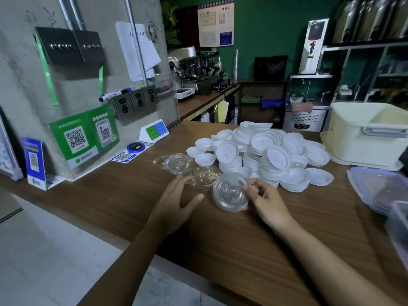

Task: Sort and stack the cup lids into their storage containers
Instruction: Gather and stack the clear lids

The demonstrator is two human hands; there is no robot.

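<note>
A big heap of white cup lids (267, 153) lies on the wooden counter (220, 239). Left of the heap, a few clear lids (176, 162) sit loose on the wood. My right hand (265, 202) pinches a small stack of clear lids (229, 193) at its right edge and holds it tilted just above the counter. My left hand (176, 199) hovers to the left of that stack with its fingers spread and relaxed, fingertips close to another clear lid (205, 176). A cream storage bin (366, 133) stands at the back right.
A clear plastic container with a blue-rimmed lid (379, 191) lies at the right edge. QR code stands (84, 138) and a blue disc (135, 147) line the concrete pillar on the left. Behind the counter are an espresso machine (194, 65) and shelves.
</note>
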